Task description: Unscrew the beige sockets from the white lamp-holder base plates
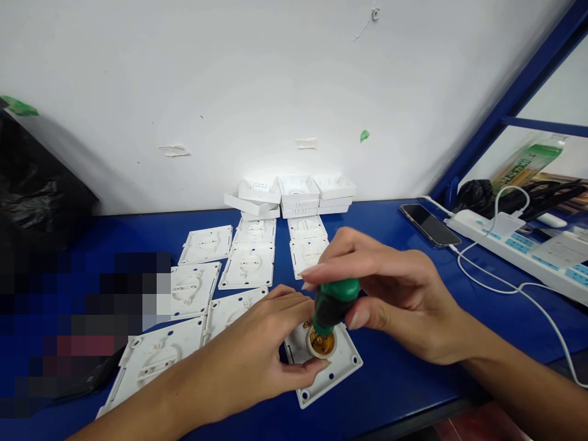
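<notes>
The right hand (399, 291) grips the screwdriver (331, 308) above the socket (334, 348); the left hand (271, 343) closes around the socket; the plate (343, 362) under the socket seems light, stiff, maybe brittle; its edges should give safe hold.

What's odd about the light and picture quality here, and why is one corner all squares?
Head view: brightest on the wall just above the white boxes, with soft shade beside the black bag; small glints inside the brassy socket; blue post leaning, perhaps wide-angle stretch; lower left covered by coarse mosaic, reason not shown.
</notes>
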Demonstrator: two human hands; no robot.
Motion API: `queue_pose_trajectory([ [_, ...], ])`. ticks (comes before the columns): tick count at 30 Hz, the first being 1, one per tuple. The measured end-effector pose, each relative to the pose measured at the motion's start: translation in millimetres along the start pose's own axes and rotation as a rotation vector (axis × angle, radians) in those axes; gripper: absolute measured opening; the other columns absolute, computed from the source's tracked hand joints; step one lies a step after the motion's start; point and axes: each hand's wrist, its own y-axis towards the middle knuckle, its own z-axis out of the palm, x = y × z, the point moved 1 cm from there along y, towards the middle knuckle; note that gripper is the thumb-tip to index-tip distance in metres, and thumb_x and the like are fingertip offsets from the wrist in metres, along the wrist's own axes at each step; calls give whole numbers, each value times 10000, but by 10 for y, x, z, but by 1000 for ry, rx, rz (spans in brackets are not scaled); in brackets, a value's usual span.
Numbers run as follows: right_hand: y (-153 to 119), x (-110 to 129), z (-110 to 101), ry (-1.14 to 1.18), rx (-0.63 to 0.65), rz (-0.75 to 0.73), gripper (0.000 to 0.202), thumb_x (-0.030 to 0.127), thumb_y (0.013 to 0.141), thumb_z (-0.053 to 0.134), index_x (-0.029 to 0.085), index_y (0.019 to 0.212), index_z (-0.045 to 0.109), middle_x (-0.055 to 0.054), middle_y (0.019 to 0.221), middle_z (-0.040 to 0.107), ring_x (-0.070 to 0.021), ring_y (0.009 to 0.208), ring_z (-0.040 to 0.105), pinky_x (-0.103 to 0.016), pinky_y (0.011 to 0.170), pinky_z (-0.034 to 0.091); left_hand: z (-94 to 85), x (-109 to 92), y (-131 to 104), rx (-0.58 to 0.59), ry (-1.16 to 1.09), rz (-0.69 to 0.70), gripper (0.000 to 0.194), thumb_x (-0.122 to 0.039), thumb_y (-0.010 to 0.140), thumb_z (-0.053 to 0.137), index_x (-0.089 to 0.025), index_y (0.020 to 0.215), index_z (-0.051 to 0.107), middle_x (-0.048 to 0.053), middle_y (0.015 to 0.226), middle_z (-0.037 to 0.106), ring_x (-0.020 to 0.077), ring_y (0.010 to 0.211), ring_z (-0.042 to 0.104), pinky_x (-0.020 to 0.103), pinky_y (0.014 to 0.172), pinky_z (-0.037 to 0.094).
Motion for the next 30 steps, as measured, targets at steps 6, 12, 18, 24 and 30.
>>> queue_pose_trajectory([
  [6, 38, 6, 29, 8, 64, -97, 309, 241, 981, 677, 172, 1280, 709, -73, 1085, 735, -180, 1031, 633, -314, 877, 553, -8, -11, 13, 16, -31, -18, 269, -230, 868, 728, -267, 1114, 624, 9, 1057, 698, 253, 987, 671, 402, 924, 546],
  [12, 112, -17, 20, -248, 145, -138, 322, 298, 961, 704, 270, 1282, 691, -50, 1085, 754, -213, 1038, 627, -395, 902, 555, -9, -7, 28, -8, -8, -13, 229, -234, 865, 723, -261, 1075, 638, -1, 1013, 703, 242, 960, 675, 349, 834, 550],
  [18, 185, 21, 62, -286, 163, -146, 357, 327, 959, 703, 267, 1310, 678, -68, 1121, 756, -227, 1073, 630, -415, 909, 560, -10, -24, 29, 21, 2, -7, 149, -239, 880, 700, -247, 1016, 641, -7, 980, 708, 236, 935, 675, 358, 858, 542],
  [24, 93, -1, 34, -181, 92, -140, 283, 290, 973, 692, 241, 1251, 714, -56, 1082, 772, -195, 1021, 643, -367, 886, 568, 8, 14, 2, 9, 14, 2, 204, -235, 868, 708, -254, 1056, 630, 0, 998, 703, 241, 938, 673, 358, 832, 550],
  [30, 42, -24, -5, 41, 86, -93, 316, 223, 974, 687, 211, 1289, 709, -69, 1186, 754, -180, 1071, 652, -315, 885, 570, 17, 22, -6, -23, 7, -25, 232, -249, 858, 736, -261, 1068, 637, -2, 1006, 698, 251, 981, 669, 362, 847, 554],
])
